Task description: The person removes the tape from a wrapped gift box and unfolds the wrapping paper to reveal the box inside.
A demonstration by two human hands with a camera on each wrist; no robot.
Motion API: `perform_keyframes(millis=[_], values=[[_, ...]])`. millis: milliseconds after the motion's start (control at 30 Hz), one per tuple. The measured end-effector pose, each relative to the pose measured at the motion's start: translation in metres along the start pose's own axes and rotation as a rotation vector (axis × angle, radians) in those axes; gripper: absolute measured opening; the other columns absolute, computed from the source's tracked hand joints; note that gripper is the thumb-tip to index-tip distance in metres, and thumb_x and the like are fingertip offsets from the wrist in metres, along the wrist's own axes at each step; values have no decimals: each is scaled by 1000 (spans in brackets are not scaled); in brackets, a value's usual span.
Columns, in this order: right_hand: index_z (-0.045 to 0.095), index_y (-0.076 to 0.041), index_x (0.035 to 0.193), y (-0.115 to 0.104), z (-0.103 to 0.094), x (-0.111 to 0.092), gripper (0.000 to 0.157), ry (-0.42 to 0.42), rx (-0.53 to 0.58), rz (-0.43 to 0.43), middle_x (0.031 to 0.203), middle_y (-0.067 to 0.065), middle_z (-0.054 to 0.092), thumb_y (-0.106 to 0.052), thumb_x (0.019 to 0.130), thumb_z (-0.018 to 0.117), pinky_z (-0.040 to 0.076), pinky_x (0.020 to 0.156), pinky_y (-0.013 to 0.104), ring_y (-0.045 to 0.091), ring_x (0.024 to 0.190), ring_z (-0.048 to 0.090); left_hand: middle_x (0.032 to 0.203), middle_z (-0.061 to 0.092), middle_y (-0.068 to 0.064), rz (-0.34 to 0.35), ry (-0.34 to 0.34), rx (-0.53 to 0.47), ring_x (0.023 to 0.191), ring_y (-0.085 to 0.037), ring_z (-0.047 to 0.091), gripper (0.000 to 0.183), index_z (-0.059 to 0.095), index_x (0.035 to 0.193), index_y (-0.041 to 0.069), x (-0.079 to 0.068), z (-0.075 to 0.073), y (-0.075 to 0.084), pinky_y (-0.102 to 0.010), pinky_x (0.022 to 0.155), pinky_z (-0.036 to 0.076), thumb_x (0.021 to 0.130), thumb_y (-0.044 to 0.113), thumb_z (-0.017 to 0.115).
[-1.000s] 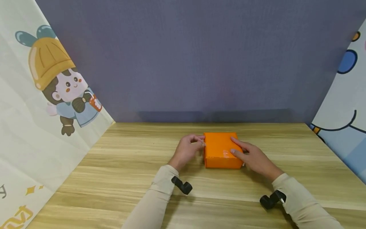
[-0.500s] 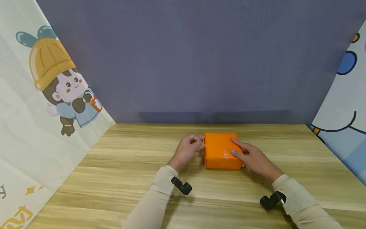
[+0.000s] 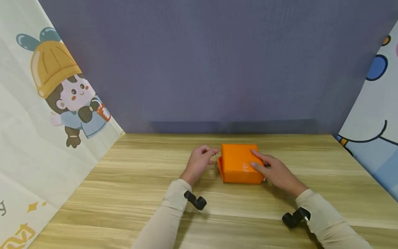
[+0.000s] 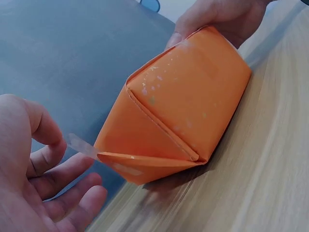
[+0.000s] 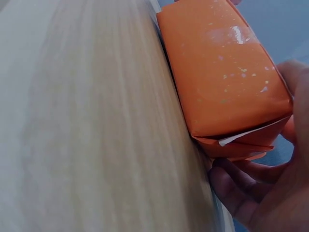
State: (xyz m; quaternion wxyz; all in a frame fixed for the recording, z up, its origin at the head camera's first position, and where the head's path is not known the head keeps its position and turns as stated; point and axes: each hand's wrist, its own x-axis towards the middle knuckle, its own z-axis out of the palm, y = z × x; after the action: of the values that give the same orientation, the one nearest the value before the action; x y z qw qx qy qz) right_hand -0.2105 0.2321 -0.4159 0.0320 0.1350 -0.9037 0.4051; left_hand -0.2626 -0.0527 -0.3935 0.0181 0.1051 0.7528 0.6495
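An orange paper-wrapped box [image 3: 239, 157] sits on the table. My left hand [image 3: 198, 162] is just off its left end, thumb and forefinger pinching a strip of clear tape [image 4: 81, 146]. The tape's other end sticks to a folded orange paper flap [image 4: 149, 170], which stands out from the box's left end. My right hand [image 3: 277, 170] grips the box at its right end, with the thumb and a finger on the top and other fingers at the end. Folded paper with a pale edge [image 5: 253, 133] shows at that right end.
The wood-grain table [image 3: 149, 186] reaches back to a grey-blue panel [image 3: 202, 69]. Cartoon-printed sheets stand at the left [image 3: 28, 114] and right [image 3: 373, 114]. A black wrist camera [image 3: 195, 200] is strapped to each sleeve.
My left hand has moved a little left, away from the box, and the flap at the left end has swung outward with the tape. The right hand and the box hold still.
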Motion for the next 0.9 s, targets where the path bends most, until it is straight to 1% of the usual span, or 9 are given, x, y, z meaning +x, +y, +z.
perform_keyframes(millis=[100,267,333,500,667,900], values=[[37,-18,156,0,0,0,68,5,-5,-1,153,22,40,-51,100,55,38,104,60,41,131,48,112,73,-8,-11,-3,27,109,-21,65,27,62,88,-4,1,-5,0,-44,84,55,99,21,60],[36,-17,156,-1,-1,0,68,3,5,-1,153,22,40,-50,100,55,39,104,59,41,130,49,113,72,-7,-41,-50,61,110,-20,64,33,58,90,-9,4,-19,-2,-46,90,54,99,22,59],[36,-17,156,-2,-1,-1,68,0,9,1,153,22,39,-51,100,55,38,104,59,41,131,48,111,72,-7,-57,-59,89,108,-20,64,31,59,88,-7,5,-24,-3,-45,89,54,98,23,60],[36,-16,156,-2,-1,0,68,-1,17,-3,154,22,38,-50,101,55,37,105,60,41,133,46,110,72,-9,-96,-81,150,100,-19,64,22,64,84,5,5,-35,-4,-41,84,54,98,20,57],[36,-15,156,-1,1,1,67,3,17,-18,154,22,39,-49,101,55,38,104,59,39,130,48,108,73,-11,-116,-87,142,96,-20,66,17,65,87,3,6,-39,-6,-40,80,54,97,14,58],[36,-16,156,0,2,1,67,3,9,-17,154,21,40,-49,101,54,41,102,58,37,125,52,100,71,-7,-133,-55,179,97,-28,68,14,63,84,5,5,-41,-7,-39,78,54,94,13,56]])
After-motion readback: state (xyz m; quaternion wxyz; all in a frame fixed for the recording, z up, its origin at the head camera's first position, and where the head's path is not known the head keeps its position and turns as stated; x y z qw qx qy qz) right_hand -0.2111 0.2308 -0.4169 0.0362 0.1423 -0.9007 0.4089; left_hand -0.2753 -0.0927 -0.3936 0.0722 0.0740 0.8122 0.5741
